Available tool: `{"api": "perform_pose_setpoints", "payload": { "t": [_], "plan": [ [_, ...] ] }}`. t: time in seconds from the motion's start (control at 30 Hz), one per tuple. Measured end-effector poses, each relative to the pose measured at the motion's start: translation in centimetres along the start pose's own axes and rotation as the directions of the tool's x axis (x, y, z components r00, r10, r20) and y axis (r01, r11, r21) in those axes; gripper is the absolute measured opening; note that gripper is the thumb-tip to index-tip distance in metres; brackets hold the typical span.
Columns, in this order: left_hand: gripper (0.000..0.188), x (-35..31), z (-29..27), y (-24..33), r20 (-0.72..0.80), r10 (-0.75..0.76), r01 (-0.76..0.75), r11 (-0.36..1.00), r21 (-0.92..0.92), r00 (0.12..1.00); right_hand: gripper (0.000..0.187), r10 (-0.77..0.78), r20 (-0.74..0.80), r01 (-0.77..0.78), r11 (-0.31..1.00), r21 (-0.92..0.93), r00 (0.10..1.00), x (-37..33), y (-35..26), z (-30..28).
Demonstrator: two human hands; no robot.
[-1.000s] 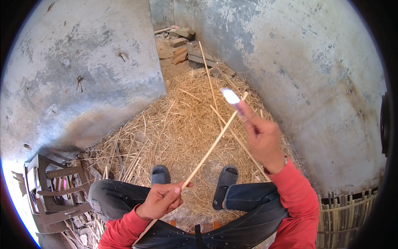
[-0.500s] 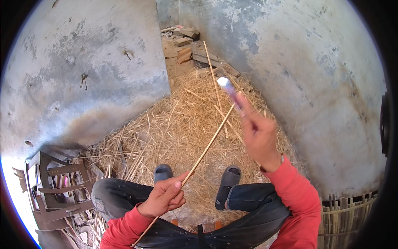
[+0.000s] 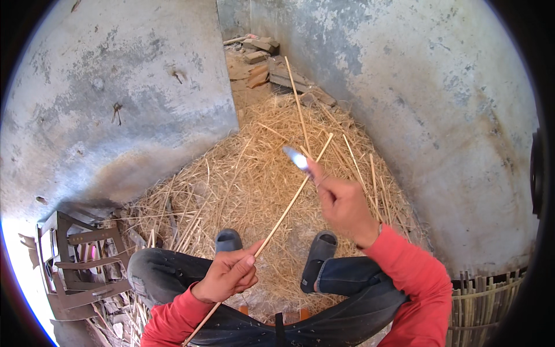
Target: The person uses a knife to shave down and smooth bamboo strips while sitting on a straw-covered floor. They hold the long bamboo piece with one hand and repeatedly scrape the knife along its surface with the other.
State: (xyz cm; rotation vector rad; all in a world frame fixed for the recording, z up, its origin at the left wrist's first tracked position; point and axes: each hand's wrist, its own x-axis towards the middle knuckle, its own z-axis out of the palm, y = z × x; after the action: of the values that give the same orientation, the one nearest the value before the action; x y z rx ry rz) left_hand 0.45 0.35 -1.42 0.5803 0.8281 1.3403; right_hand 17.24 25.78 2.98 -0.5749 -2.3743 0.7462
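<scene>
Drawn back toward the person over the last half-second, the right hand with its knife sits lower along the pale stick; the left hand has kept its place. Rough plaster walls, blotched grey and white, rise beyond the fingers on both sides. Past the fingertips spreads a heap of dry strips, straw-like and tangled. Well left of the left fingers stands a dark, angular frame (its material is hard to tell). Straight, slender and smooth, the stick is pinched between left thumb and fingers, slanting up past the right fingertips. Those right fingers are curled around the knife, its shiny, pointed blade jutting ahead of them; whether it touches the stick, I cannot tell.
</scene>
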Motion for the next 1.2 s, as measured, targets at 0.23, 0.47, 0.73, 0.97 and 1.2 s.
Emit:
{"api": "perform_pose_setpoints", "payload": {
  "t": [0.23,0.47,0.73,0.97,1.2],
  "plan": [
    [0.049,0.5,0.5,0.7,-0.087,-0.068,0.064,0.996,-0.056,0.994,0.019,-0.175,0.122,0.162,0.981,0.110,0.977,-2.7,-3.6,2.9],
    [0.049,0.0,0.4,0.0,0.022,-0.043,0.044,0.999,-0.020,0.999,0.039,0.038,-0.318,-0.061,0.996,-0.060,0.947,3.7,-0.4,-3.8],
    [0.048,-0.6,0.3,0.0,0.060,0.021,-0.020,1.000,-0.022,0.998,0.042,0.008,-0.249,-0.039,0.992,-0.118,0.969,3.0,0.0,-3.3],
    [0.047,-0.5,0.4,0.1,0.062,0.044,-0.043,0.999,-0.028,0.997,0.042,-0.050,-0.268,0.000,0.983,-0.183,0.962,3.2,1.2,-3.0],
    [0.046,-0.7,0.2,0.7,0.002,0.007,-0.007,1.000,-0.004,1.000,0.038,-0.065,-0.254,0.033,0.991,-0.130,0.965,3.1,1.3,-2.3]
  ]
}}
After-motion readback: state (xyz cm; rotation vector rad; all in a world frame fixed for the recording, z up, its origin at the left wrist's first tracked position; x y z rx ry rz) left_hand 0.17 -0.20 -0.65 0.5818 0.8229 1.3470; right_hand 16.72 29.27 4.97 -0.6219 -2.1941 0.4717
